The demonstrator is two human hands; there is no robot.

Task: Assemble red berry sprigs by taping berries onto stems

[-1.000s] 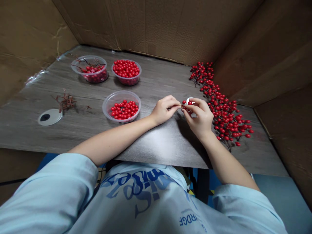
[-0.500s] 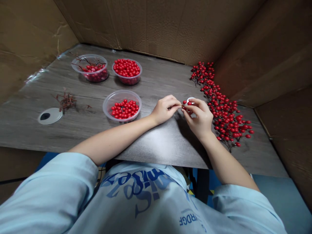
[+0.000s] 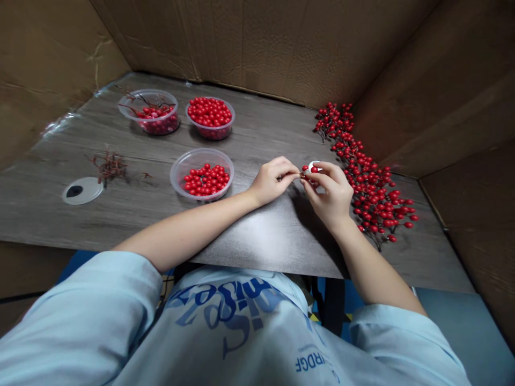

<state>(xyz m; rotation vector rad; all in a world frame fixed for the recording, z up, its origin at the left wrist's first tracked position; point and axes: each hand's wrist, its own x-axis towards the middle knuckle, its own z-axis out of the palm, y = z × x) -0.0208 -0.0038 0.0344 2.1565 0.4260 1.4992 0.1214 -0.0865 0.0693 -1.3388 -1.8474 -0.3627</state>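
My left hand (image 3: 271, 181) is closed in a pinch at the stem end of a small red berry sprig (image 3: 314, 169). My right hand (image 3: 330, 194) pinches the same sprig from the other side, its fingertips almost meeting the left ones. Two red berries show above the fingers; the stem is mostly hidden. Behind the right fingers a white round piece (image 3: 315, 163) is partly covered. A long heap of red berry branches (image 3: 368, 179) lies just right of my right hand. Left of my left hand stands a clear bowl with loose red berries (image 3: 206, 180).
Farther back are a bowl heaped with red berries (image 3: 210, 113) and a bowl of berries and bare twigs (image 3: 155, 113). Bare brown stems (image 3: 111, 166) lie at the left beside a white lid (image 3: 83, 191) with a dark spot. Cardboard walls (image 3: 265, 48) enclose the grey table.
Both hands stay almost in place. The right fingers and the berries between them have shifted very slightly to the right.
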